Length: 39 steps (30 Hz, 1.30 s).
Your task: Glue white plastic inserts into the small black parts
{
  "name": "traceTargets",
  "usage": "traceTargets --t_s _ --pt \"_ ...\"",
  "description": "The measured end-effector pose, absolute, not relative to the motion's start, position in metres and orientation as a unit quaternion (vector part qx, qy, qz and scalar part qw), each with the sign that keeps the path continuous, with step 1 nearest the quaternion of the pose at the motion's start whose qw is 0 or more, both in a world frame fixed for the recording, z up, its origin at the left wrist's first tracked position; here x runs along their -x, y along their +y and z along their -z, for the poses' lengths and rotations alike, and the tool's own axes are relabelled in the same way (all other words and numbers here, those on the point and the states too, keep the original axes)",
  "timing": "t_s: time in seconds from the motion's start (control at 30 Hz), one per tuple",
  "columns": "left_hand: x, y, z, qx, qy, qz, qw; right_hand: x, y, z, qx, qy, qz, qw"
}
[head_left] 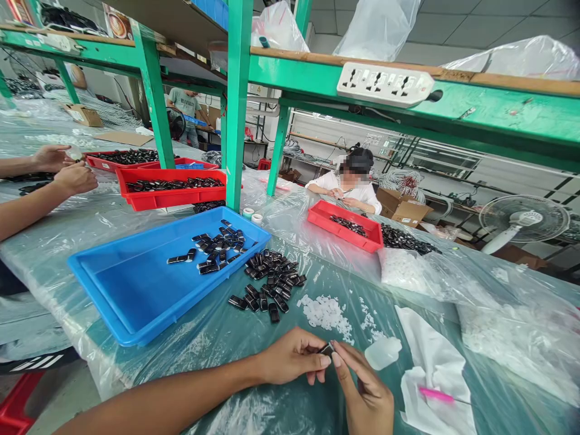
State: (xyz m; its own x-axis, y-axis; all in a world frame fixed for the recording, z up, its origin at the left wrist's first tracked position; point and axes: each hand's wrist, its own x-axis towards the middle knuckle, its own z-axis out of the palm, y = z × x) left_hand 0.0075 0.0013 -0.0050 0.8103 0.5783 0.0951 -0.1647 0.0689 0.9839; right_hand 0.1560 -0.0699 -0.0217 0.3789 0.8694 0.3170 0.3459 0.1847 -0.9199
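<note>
My left hand [294, 357] pinches a small black piece [326, 349] between thumb and fingers. On its other side, the fingertips of my right hand [362, 380] close on the same piece. Beyond my hands lies a pile of black pieces [274, 281] on the plastic-covered table [272, 405]. A heap of small white bits [324, 313] is beside that pile. The blue tray [136, 284] holds more black pieces at its far right end. Right of my hands are a translucent bottle [383, 352] and a white cloth [430, 356] with a pink-handled tool [435, 396] on it.
Red trays [174, 188] of black pieces stand at the far left, near another person's hands [75, 178]. Across the table a person [347, 181] sits behind a red tray [347, 226]. Green shelf posts [238, 109] rise mid-table. Plastic bags [516, 338] lie right.
</note>
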Motion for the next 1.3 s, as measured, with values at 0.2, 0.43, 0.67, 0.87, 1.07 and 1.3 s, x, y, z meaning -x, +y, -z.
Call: traceTargets --t_s 0.2,0.43,0.67,0.87,1.07,1.3 --pt "-0.006 0.000 0.006 -0.637 0.166 -0.265 0.705 -0.152 -0.073 0.023 0.599 -0.511 -0.221 0.575" --pt "-0.007 -0.002 0.006 -0.626 0.187 -0.259 0.711 -0.148 -0.072 0.028 0.637 -0.491 -0.245 0.541" --pt "-0.002 0.010 -0.007 -0.651 0.213 -0.281 0.672 -0.149 -0.073 0.018 0.641 -0.491 -0.225 0.546" --pt "0.038 0.032 -0.068 -0.686 0.283 -0.370 0.559 -0.150 -0.075 0.012 0.615 -0.514 -0.225 0.553" --pt "0.113 0.076 -0.105 -0.712 0.457 -0.452 0.282 -0.146 -0.077 0.010 0.597 -0.526 -0.228 0.561" --pt "0.141 0.087 -0.082 -0.747 0.603 -0.275 -0.049 -0.147 -0.075 0.015 0.583 -0.553 -0.212 0.557"
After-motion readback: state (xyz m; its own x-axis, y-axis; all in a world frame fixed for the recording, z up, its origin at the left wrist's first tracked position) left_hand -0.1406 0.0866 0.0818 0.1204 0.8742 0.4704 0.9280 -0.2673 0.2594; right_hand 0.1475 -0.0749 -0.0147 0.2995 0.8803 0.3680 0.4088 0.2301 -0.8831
